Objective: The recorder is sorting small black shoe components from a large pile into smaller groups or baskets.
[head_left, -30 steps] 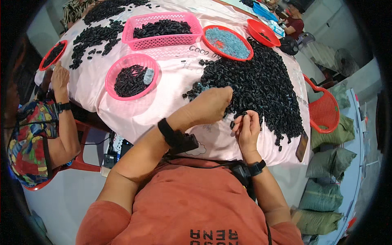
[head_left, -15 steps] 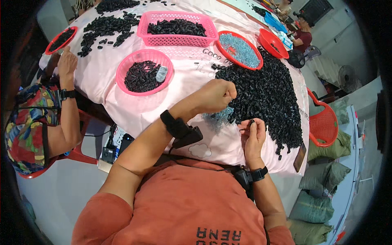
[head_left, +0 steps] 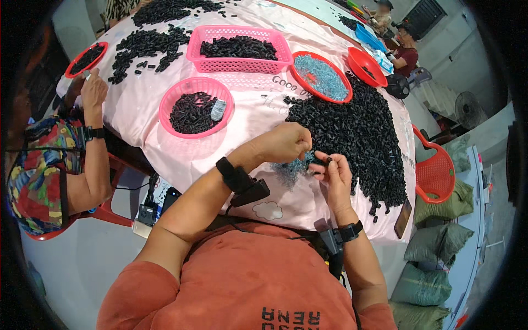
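My left hand (head_left: 281, 144) is closed in a pinch above the near edge of a large heap of small black plastic parts (head_left: 357, 124); what its fingertips hold is too small to make out. Close beside it, my right hand (head_left: 337, 175) is turned partly palm up, with one small black part (head_left: 329, 160) gripped between thumb and fingers. A loose cluster of tiny clear bluish pieces (head_left: 290, 173) lies on the pink cloth (head_left: 242, 154) under my hands.
Left of my hands stands a round pink basket (head_left: 165, 113) of black parts; behind it is a rectangular pink basket (head_left: 236, 66), also filled. A red tray (head_left: 345, 99) holds clear pieces. A red bowl (head_left: 363, 58) and a phone (head_left: 403, 219) sit rightward. A co-worker's hand (head_left: 94, 91) works at far left.
My left hand has lowered slightly and moved a little left. My right hand has risen toward it with the black part, and the fingertips of both are closer together.
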A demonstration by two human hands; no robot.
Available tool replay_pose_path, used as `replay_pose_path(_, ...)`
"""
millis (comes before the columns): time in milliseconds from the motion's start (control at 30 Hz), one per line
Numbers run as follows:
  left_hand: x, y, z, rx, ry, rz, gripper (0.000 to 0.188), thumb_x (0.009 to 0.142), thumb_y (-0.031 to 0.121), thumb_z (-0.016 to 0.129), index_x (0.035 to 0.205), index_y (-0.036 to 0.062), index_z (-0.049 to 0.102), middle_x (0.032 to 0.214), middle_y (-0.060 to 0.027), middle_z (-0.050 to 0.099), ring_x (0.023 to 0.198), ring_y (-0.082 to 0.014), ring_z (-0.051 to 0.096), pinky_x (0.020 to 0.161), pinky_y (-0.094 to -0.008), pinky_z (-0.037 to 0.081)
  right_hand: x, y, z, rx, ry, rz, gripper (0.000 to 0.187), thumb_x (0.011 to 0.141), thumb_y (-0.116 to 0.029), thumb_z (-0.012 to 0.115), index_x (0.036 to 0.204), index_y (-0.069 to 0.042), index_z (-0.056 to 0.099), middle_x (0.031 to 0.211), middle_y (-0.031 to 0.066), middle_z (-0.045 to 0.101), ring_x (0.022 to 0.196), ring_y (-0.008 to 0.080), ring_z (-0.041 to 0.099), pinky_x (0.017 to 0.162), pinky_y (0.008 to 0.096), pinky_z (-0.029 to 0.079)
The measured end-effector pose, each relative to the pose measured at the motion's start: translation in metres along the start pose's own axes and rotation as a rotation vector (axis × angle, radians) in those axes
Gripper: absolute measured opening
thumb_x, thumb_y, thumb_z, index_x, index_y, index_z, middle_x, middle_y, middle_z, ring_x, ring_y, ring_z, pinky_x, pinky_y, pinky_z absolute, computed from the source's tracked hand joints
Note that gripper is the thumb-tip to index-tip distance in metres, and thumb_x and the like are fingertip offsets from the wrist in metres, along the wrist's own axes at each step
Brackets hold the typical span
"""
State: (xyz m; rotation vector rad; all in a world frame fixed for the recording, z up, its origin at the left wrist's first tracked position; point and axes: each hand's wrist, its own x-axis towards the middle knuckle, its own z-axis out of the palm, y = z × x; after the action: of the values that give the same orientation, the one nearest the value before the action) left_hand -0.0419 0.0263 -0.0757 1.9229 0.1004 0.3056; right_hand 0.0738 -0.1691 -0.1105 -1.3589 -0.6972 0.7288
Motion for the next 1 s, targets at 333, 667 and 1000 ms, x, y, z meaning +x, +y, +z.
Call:
replay_pose_path(333,0.006,-0.022,0.008,0.161,-0.102,-0.049,0.017,0.087,0.01,0.055,0.077,-0.0013,0.063,0.066,-0.0089,0.064,0.057,-0.0162,0.06,0.056,-0.0328,0.048,0.032,-0.018,-0.016,-0.157,0.085,-0.085,0.017,0.105,-0.02,0.039,0.111,-0.007,0.049,0.13,0.0146,0.058,0.104,0.0168,0.065,0.079,0.0244,0.054)
replay_pose_path(667,0.002,-0.008,-0.003,0.142,-0.047,0.099,0.016,0.085,0.009,0.055,0.08,-0.0015,0.066,0.066,-0.0117,0.064,0.061,-0.0195,0.062,0.061,-0.0343,0.048,0.0,-0.005,0.017,0.09,-0.028,0.089,0.017,0.105,-0.024,0.043,0.111,-0.009,0.047,0.128,0.0152,0.058,0.1,0.0181,0.066,0.076,0.0265,0.055)
replay_pose_path(1000,0.001,0.0,-0.013,0.126,0.004,0.085,0.017,0.087,0.008,0.051,0.089,-0.0024,0.064,0.071,-0.0115,0.067,0.065,-0.0195,0.064,0.063,-0.0336,0.051,0.02,-0.011,0.006,-0.09,0.204,-0.053,0.015,0.105,-0.017,0.041,0.111,-0.008,0.051,0.133,0.0099,0.056,0.099,0.0142,0.065,0.072,0.0222,0.054)
